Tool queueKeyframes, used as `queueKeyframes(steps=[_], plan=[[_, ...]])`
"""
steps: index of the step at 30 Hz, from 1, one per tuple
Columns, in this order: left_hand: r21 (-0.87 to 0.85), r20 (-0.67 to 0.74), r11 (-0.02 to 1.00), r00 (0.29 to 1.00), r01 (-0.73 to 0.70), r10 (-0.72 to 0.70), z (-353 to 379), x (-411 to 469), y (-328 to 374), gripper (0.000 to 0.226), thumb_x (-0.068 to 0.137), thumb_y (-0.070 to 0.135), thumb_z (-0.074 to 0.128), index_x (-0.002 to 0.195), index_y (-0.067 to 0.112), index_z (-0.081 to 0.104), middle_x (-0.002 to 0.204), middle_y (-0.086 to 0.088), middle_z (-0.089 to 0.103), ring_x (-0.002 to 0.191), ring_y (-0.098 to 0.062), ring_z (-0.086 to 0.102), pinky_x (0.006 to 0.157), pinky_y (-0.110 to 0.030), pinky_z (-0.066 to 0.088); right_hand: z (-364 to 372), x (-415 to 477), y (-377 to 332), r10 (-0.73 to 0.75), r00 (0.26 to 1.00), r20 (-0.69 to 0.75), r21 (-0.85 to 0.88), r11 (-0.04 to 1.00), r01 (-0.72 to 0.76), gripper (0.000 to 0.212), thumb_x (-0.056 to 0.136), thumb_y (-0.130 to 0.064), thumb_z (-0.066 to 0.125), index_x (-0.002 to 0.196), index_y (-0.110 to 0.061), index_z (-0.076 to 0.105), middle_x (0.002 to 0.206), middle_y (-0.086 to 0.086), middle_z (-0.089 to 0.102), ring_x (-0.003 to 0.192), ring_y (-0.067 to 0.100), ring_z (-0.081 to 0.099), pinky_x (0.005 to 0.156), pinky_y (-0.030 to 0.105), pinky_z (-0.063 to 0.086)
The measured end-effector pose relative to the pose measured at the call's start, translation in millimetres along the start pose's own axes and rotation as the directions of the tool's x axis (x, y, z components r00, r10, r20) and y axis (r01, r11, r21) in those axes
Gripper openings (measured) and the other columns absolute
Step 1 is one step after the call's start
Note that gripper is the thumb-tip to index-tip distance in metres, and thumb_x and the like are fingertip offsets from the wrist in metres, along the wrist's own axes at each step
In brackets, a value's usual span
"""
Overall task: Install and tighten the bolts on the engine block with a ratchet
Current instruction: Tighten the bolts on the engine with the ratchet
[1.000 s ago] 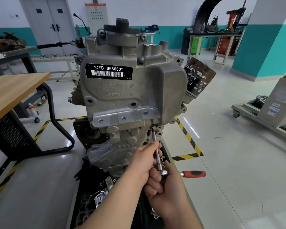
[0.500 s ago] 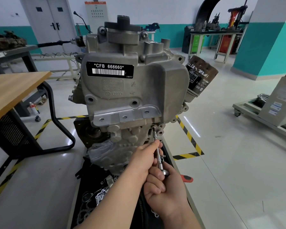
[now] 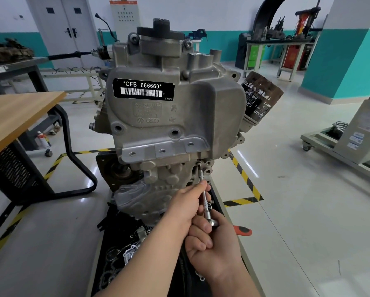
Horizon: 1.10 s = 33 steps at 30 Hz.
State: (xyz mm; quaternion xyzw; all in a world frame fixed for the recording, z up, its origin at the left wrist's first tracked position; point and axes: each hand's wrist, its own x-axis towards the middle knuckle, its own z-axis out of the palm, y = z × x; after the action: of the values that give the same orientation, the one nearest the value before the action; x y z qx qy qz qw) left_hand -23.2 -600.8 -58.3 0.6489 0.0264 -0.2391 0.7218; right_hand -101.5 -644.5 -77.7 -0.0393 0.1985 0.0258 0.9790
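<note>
**Ratchet handle [image 3: 243, 230] swung from 3 to 4 o'clock**

Left hand [image 3: 188, 202] pinches the extension bar [image 3: 201, 177]; right hand [image 3: 216, 251] grips the ratchet head [image 3: 213, 222]. Socket end sits on a bolt [image 3: 199, 163] at the engine block's [image 3: 169, 129] 5 o'clock edge.

The left hand [image 3: 186, 202] pinches the extension bar [image 3: 204, 195], whose tip meets a bolt [image 3: 199, 163] low on the engine block [image 3: 169, 125]. The right hand [image 3: 216, 251] grips the ratchet [image 3: 214, 222] at its head, with the red handle [image 3: 243, 230] sticking out to the right. An oil filter [image 3: 262, 95] juts out from the block's right side.
</note>
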Motion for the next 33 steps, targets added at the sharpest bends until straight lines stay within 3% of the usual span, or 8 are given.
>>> queueKeyframes(steps=[5, 8, 10, 12, 15, 18, 23, 33], plan=[[-0.003, -0.004, 1.0, 1.0, 0.009, -0.009, -1.0, 0.3, -0.4, 0.027, 0.092, 0.032, 0.061, 0.071, 0.018, 0.069, 0.053, 0.008, 0.061, 0.043, -0.008, 0.042, 0.047, -0.021, 0.038, -1.0, 1.4, 1.4, -0.046, 0.999, -0.026, -0.072, 0.996, 0.044, 0.03, 0.092, -0.029, 0.043, 0.072, -0.011, 0.057, 0.046, -0.002, 0.034, 0.026, 0.007, 0.023, 0.032, 0.014, 0.016], [-0.065, 0.021, 0.998, 1.0, 0.023, -0.022, -0.8, 0.1, -1.0, 0.026, 0.093, 0.028, 0.06, 0.073, 0.014, 0.067, 0.051, 0.004, 0.059, 0.043, -0.011, 0.044, 0.045, -0.02, 0.04, -2.1, 5.1, 3.8, -0.236, 0.962, -0.139, -0.402, 0.901, 0.163, 0.034, 0.094, -0.029, 0.042, 0.066, -0.014, 0.056, 0.046, 0.002, 0.037, 0.029, 0.011, 0.022, 0.033, 0.018, 0.02], [-0.108, 0.037, 0.993, 0.999, 0.037, -0.034, -0.3, 0.1, -1.0, 0.027, 0.094, 0.025, 0.059, 0.073, 0.011, 0.066, 0.051, 0.002, 0.057, 0.044, -0.012, 0.049, 0.049, -0.022, 0.044, -4.6, 4.8, 4.1, -0.503, 0.854, -0.13, -0.812, 0.548, 0.199, 0.039, 0.093, -0.032, 0.04, 0.06, -0.018, 0.054, 0.046, 0.002, 0.046, 0.034, 0.015, 0.036, 0.041, 0.025, 0.028], [-0.107, 0.035, 0.993, 0.999, 0.044, -0.04, -0.5, 0.9, -1.4, 0.027, 0.094, 0.025, 0.059, 0.072, 0.011, 0.066, 0.049, 0.002, 0.057, 0.045, -0.012, 0.051, 0.053, -0.023, 0.044, -6.3, 4.6, 4.8, -0.642, 0.766, 0.041, -0.958, 0.194, 0.213, 0.035, 0.091, -0.036, 0.04, 0.063, -0.023, 0.054, 0.047, -0.008, 0.052, 0.043, 0.008, 0.047, 0.05, 0.027, 0.034], [-0.126, 0.036, 0.991, 0.998, 0.055, -0.051, -1.8, 2.3, -2.3, 0.026, 0.093, 0.024, 0.061, 0.07, 0.011, 0.066, 0.049, 0.002, 0.057, 0.052, -0.018, 0.053, 0.061, -0.028, 0.043, -9.7, 6.7, 6.5, -0.649, 0.735, 0.196, -0.973, -0.035, 0.228, 0.033, 0.091, -0.042, 0.037, 0.067, -0.027, 0.054, 0.05, -0.014, 0.054, 0.045, 0.001, 0.048, 0.052, 0.025, 0.033], [-0.132, 0.045, 0.99, 0.998, 0.044, -0.038, -2.9, 1.3, -2.5, 0.026, 0.094, 0.023, 0.059, 0.072, 0.01, 0.065, 0.048, 0.001, 0.056, 0.042, -0.013, 0.052, 0.049, -0.02, 0.043, -8.3, 7.4, 7.4, -0.634, 0.77, 0.07, -0.963, 0.158, 0.218, 0.034, 0.089, -0.041, 0.04, 0.061, -0.029, 0.054, 0.047, -0.01, 0.05, 0.04, 0.003, 0.043, 0.048, 0.025, 0.034], [-0.117, 0.058, 0.993, 0.998, 0.024, -0.018, -3.0, 0.0, -0.4, 0.025, 0.096, 0.021, 0.056, 0.077, 0.007, 0.064, 0.046, 0.002, 0.056, 0.031, -0.008, 0.048, 0.036, -0.011, 0.036, -7.2, 7.5, 5.6, -0.521, 0.839, -0.154, -0.858, 0.492, 0.148, 0.036, 0.091, -0.035, 0.045, 0.069, -0.01, 0.057, 0.05, 0.008, 0.048, 0.033, 0.016, 0.037, 0.039, 0.026, 0.032], [-0.077, 0.037, 0.997, 0.999, 0.016, -0.013, -2.1, 0.6, -1.4, 0.025, 0.095, 0.025, 0.057, 0.077, 0.01, 0.065, 0.047, 0.004, 0.056, 0.031, -0.006, 0.043, 0.035, -0.012, 0.035, 0.2, 3.7, 2.6, -0.383, 0.911, -0.156, -0.672, 0.717, 0.187, 0.033, 0.093, -0.027, 0.044, 0.068, -0.011, 0.058, 0.05, 0.01, 0.042, 0.032, 0.015, 0.022, 0.035, 0.023, 0.024]])
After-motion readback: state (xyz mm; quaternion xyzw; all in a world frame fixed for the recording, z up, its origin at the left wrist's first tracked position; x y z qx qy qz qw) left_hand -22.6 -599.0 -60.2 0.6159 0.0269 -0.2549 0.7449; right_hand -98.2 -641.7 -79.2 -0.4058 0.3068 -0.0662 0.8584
